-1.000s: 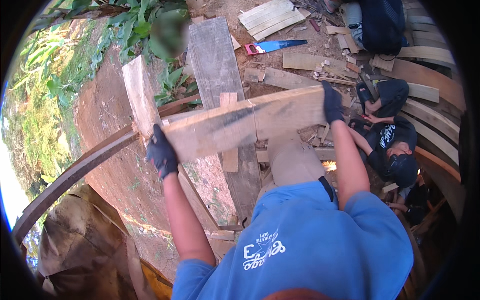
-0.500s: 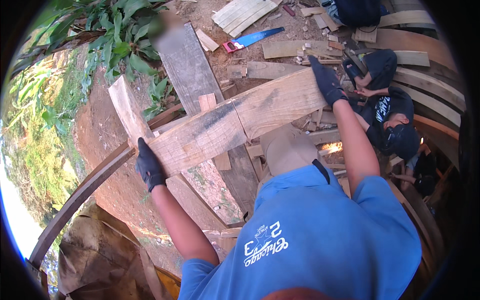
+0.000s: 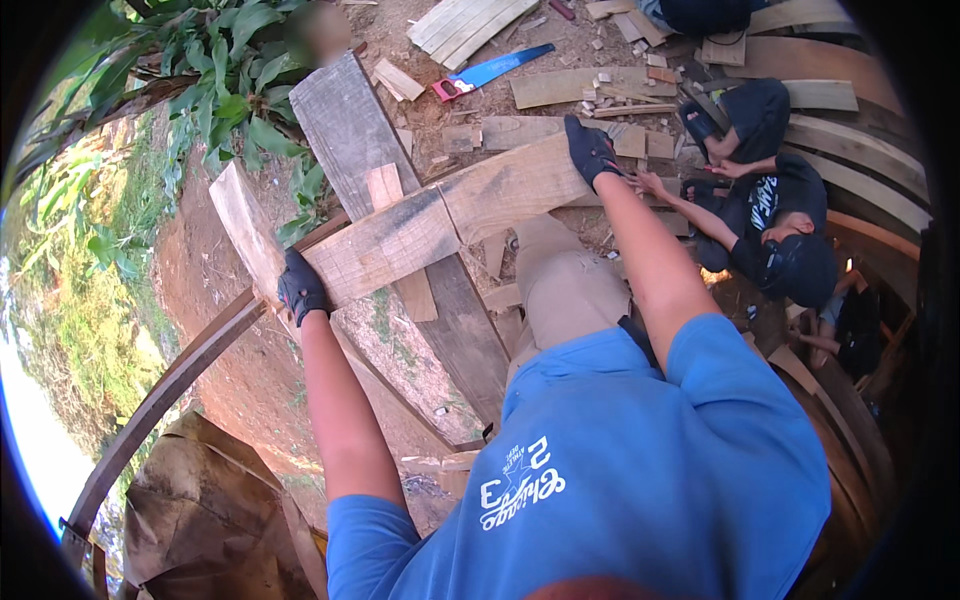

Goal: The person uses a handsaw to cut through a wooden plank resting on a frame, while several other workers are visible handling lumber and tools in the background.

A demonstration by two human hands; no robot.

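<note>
A pale wooden board slants across in front of me, with a thin dark line across its middle and a dark stain beside it. My left hand, in a dark glove, is closed round its left end. My right hand, gloved too, grips the right end. A shorter wood strip passes beneath the board near that line, over a long grey plank. Touching the area by my left hand is an upright-looking wood block; I cannot tell whether it joins the board.
A blue handsaw with a red handle lies on the ground beyond. A co-worker in dark clothes sits at the right, an arm reaching toward my right hand. Curved planks lie at far right, leafy plants grow at far left.
Both hands and the board have shifted; the right end has come leftward, nearer the left hand in view. The co-worker's arm now stretches toward my right hand.
</note>
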